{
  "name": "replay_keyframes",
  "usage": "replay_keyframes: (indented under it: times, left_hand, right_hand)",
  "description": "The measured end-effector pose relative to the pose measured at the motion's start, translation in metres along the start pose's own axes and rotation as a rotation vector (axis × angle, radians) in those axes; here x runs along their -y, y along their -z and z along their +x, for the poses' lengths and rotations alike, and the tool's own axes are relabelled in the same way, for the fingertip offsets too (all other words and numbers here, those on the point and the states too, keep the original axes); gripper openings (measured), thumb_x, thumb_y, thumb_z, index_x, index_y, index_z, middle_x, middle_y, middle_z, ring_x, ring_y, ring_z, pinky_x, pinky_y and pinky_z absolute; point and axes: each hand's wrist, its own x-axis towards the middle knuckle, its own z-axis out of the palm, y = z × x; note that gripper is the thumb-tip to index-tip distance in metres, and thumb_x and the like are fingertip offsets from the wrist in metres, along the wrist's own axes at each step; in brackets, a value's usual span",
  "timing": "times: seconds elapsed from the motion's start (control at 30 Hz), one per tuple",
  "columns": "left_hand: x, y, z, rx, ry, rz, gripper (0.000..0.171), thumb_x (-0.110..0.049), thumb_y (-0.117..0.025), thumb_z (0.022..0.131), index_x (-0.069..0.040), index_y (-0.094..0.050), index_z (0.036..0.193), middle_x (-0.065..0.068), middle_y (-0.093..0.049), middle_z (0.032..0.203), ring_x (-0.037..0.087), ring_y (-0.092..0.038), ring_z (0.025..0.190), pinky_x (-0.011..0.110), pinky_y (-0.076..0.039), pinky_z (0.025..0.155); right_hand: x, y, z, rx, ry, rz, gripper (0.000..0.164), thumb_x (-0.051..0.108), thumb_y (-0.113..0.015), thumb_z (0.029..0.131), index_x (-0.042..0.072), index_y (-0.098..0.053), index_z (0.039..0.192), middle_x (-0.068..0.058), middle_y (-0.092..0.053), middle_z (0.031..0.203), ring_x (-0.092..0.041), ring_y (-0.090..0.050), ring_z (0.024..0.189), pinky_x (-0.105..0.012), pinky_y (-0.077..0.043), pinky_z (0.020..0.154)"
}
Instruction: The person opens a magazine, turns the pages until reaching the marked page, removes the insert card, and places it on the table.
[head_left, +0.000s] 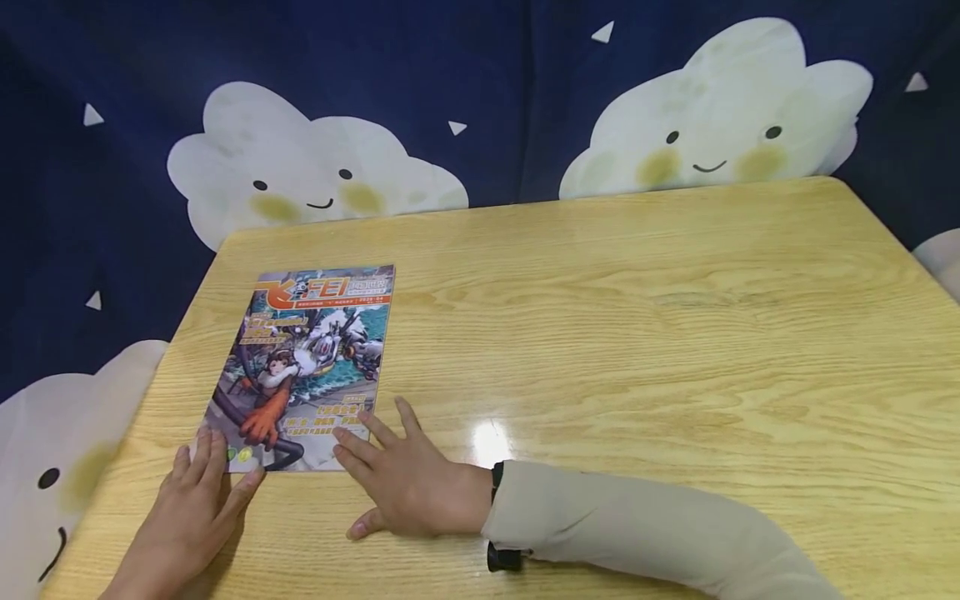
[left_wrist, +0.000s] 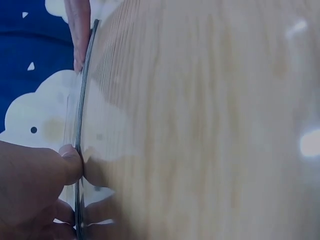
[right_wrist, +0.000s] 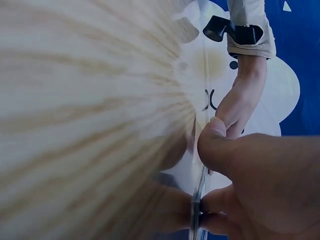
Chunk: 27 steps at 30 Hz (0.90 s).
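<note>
From where I stand, the magazine (head_left: pixel 322 333) lies flat at the fingertips: the left hand's (head_left: pixel 180 521) straight fingers close together by its near left corner, the right hand's (head_left: pixel 420 483) spread apart over the near right. Light, even pressure should keep it from skewing. Orange "FEI" tops the cover; smaller lettering blurs.

1. A hand could pass over the table (head_left: pixel 637 333) right of the magazine (head_left: pixel 318 350).
2. The sleeve (head_left: pixel 637 521) blocks the near side.
3. A gap parts left hand (head_left: pixel 183 517) and right hand (head_left: pixel 416 479).
4. A curtain (head_left: pixel 495 75) stands behind.
</note>
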Motion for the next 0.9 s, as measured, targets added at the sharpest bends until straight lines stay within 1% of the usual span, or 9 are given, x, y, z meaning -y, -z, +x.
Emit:
replay_keyframes:
  times: [0.1, 0.2, 0.33, 0.47, 0.63, 0.7, 0.83, 0.9]
  left_hand:
    - [0.002, 0.000, 0.000, -0.011, -0.003, -0.008, 0.078, -0.042, -0.037, 0.104, 0.021, -0.011, 0.143, 0.044, -0.006, 0.146, 0.065, -0.001, 0.131, 0.069, -0.006, 0.106]
    - [0.003, 0.000, -0.001, -0.020, -0.009, -0.012, 0.079, -0.042, -0.039, 0.104, 0.021, -0.013, 0.143, 0.045, -0.009, 0.146, 0.065, -0.003, 0.132, 0.070, -0.009, 0.105]
    - [0.005, 0.001, -0.002, -0.029, -0.014, -0.016, 0.081, -0.043, -0.042, 0.103, 0.021, -0.016, 0.143, 0.045, -0.012, 0.146, 0.062, -0.003, 0.134, 0.070, -0.011, 0.106]
    - [0.008, 0.001, -0.005, -0.049, -0.033, -0.022, 0.081, -0.043, -0.046, 0.101, 0.022, -0.018, 0.142, 0.045, -0.014, 0.145, 0.061, -0.004, 0.135, 0.068, -0.011, 0.107]
    - [0.008, 0.002, -0.006, -0.049, -0.058, -0.042, 0.083, -0.044, -0.050, 0.099, 0.020, -0.019, 0.143, 0.043, -0.014, 0.147, 0.058, -0.005, 0.137, 0.066, -0.012, 0.108]
    - [0.007, 0.003, -0.006, -0.052, -0.073, -0.050, 0.084, -0.044, -0.052, 0.098, 0.019, -0.021, 0.143, 0.042, -0.015, 0.148, 0.056, -0.007, 0.138, 0.066, -0.015, 0.108]
    - [0.014, 0.007, -0.007, -0.055, -0.123, -0.054, 0.083, -0.044, -0.056, 0.097, 0.018, -0.026, 0.143, 0.040, -0.019, 0.148, 0.054, -0.014, 0.138, 0.066, -0.023, 0.105]
    - [0.017, 0.008, -0.007, -0.057, -0.156, -0.051, 0.082, -0.044, -0.057, 0.096, 0.017, -0.028, 0.143, 0.038, -0.021, 0.149, 0.054, -0.017, 0.138, 0.066, -0.026, 0.104]
  right_hand:
    - [0.001, 0.001, 0.002, 0.005, -0.003, -0.006, 0.083, 0.072, -0.031, 0.090, 0.022, -0.019, 0.156, 0.006, -0.010, 0.162, -0.021, -0.007, 0.148, -0.055, -0.014, 0.115]
    - [0.002, 0.001, 0.004, 0.009, -0.007, -0.013, 0.084, 0.072, -0.032, 0.089, 0.023, -0.019, 0.156, 0.006, -0.010, 0.162, -0.021, -0.008, 0.148, -0.055, -0.013, 0.115]
    - [0.003, 0.001, 0.005, 0.005, -0.009, -0.023, 0.085, 0.073, -0.033, 0.088, 0.023, -0.020, 0.156, 0.007, -0.011, 0.161, -0.020, -0.009, 0.148, -0.056, -0.012, 0.115]
    - [0.004, 0.002, 0.006, 0.003, -0.004, -0.014, 0.085, 0.073, -0.034, 0.088, 0.023, -0.021, 0.155, 0.007, -0.012, 0.161, -0.020, -0.010, 0.148, -0.055, -0.013, 0.115]
    - [0.002, 0.001, 0.005, 0.013, -0.005, 0.005, 0.086, 0.073, -0.034, 0.087, 0.023, -0.020, 0.156, 0.006, -0.010, 0.162, -0.021, -0.008, 0.148, -0.055, -0.014, 0.115]
    - [0.001, 0.001, 0.003, 0.010, -0.008, 0.010, 0.086, 0.073, -0.035, 0.087, 0.023, -0.021, 0.155, 0.006, -0.010, 0.162, -0.021, -0.008, 0.148, -0.055, -0.015, 0.115]
    - [0.003, 0.002, 0.003, -0.001, -0.014, 0.039, 0.083, 0.069, -0.038, 0.089, 0.020, -0.023, 0.155, 0.003, -0.012, 0.161, -0.023, -0.011, 0.147, -0.055, -0.019, 0.114]
    - [0.003, 0.003, 0.003, -0.008, -0.013, 0.080, 0.081, 0.065, -0.041, 0.091, 0.017, -0.025, 0.154, 0.000, -0.014, 0.161, -0.025, -0.012, 0.147, -0.055, -0.020, 0.114]
